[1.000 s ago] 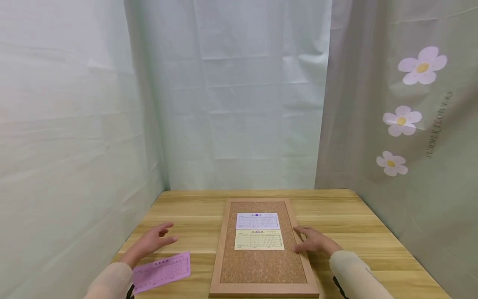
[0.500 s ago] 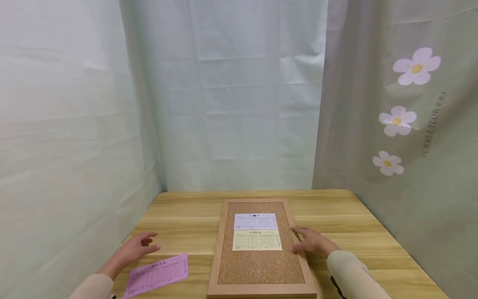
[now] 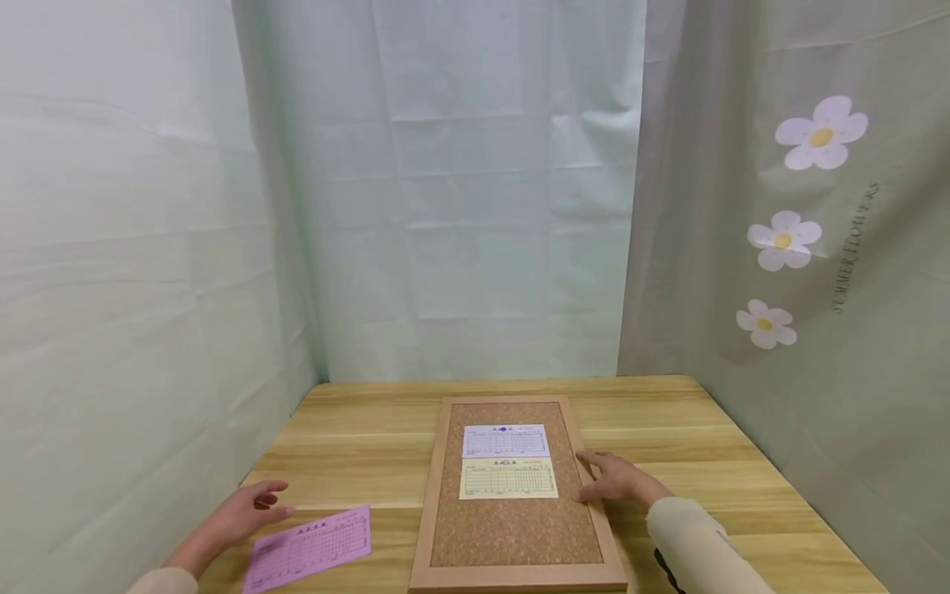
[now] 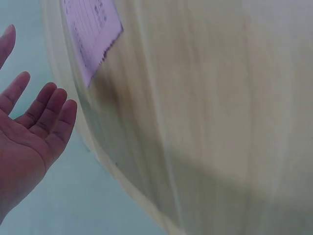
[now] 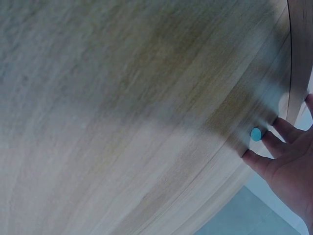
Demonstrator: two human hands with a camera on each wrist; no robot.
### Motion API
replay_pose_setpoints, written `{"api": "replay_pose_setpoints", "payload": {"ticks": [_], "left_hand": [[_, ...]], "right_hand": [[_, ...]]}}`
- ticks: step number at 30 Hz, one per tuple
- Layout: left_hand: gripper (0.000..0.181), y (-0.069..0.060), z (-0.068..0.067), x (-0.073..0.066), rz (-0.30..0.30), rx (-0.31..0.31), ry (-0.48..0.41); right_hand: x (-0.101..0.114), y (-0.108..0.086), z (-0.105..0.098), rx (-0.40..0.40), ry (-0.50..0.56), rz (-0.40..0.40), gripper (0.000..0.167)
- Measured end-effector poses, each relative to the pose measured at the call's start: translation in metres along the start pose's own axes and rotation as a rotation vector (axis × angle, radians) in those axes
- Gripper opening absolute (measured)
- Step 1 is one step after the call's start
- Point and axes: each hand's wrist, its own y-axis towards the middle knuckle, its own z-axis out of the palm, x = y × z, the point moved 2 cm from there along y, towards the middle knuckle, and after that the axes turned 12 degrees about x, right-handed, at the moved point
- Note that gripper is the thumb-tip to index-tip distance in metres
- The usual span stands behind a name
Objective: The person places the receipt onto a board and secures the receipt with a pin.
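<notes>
A wood-framed corkboard (image 3: 517, 532) lies on the table, bearing a pale lilac printed slip (image 3: 505, 442) above a pale yellow one (image 3: 508, 478). My right hand (image 3: 618, 480) rests against the board's right frame, thumb and index fingertip touching it. In the right wrist view, its other fingers meet the tabletop beside a small turquoise disc (image 5: 256, 134); whether they hold the disc is unclear. At the left, a pink printed slip (image 3: 310, 549) lies askew on the table. My left hand (image 3: 241, 516) hovers beyond its left end, fingers loosely bent, with nothing in it.
The wood-grain table (image 3: 690, 437) has its far edge against a pale curtain (image 3: 475, 206). More curtain hangs on the left, and a flowered curtain (image 3: 772, 326) hangs along the right side.
My left hand has drawn back leftward and toward me, away from the corkboard, uncovering more of the pink slip. The right hand stays at the board's edge. The whole view has shifted slightly.
</notes>
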Motion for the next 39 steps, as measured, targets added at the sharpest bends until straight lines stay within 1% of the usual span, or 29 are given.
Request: {"api": "replay_pose_setpoints", "payload": {"ticks": [3, 9, 12, 15, 19, 22, 24, 28, 32, 39], "left_hand": [[0.067, -0.002, 0.0, 0.005, -0.014, -0.006, -0.008], [0.067, -0.009, 0.001, 0.01, -0.036, 0.003, -0.016], [0.065, -0.011, 0.002, 0.012, -0.034, 0.011, -0.021], [0.065, -0.013, 0.003, 0.016, -0.045, 0.007, -0.031], [0.071, -0.014, 0.005, 0.021, -0.101, 0.011, -0.074], [0.074, -0.017, 0.006, 0.023, -0.123, 0.026, -0.107], [0.072, -0.018, 0.007, 0.025, -0.114, 0.03, -0.116], [0.067, -0.021, 0.007, 0.032, -0.104, 0.021, -0.107], [0.07, -0.024, 0.008, 0.036, -0.132, 0.029, -0.111], [0.071, -0.033, 0.011, 0.037, -0.144, 0.062, -0.133]], "right_hand": [[0.0, 0.0, 0.0, -0.002, -0.002, -0.002, 0.086], [0.001, 0.001, 0.0, -0.005, -0.019, 0.0, 0.086], [0.001, 0.001, 0.0, -0.006, -0.016, 0.004, 0.086], [0.001, 0.001, 0.001, -0.006, -0.021, 0.005, 0.086], [0.0, 0.002, 0.0, -0.007, -0.034, 0.011, 0.086], [-0.001, 0.002, 0.0, -0.006, -0.037, 0.013, 0.086], [0.0, 0.002, 0.0, -0.004, -0.034, 0.012, 0.086], [0.0, 0.002, 0.0, -0.004, -0.02, 0.013, 0.085], [0.001, 0.002, 0.0, -0.004, -0.016, 0.013, 0.086], [0.003, 0.0, 0.0, -0.001, -0.002, 0.011, 0.085]]}}
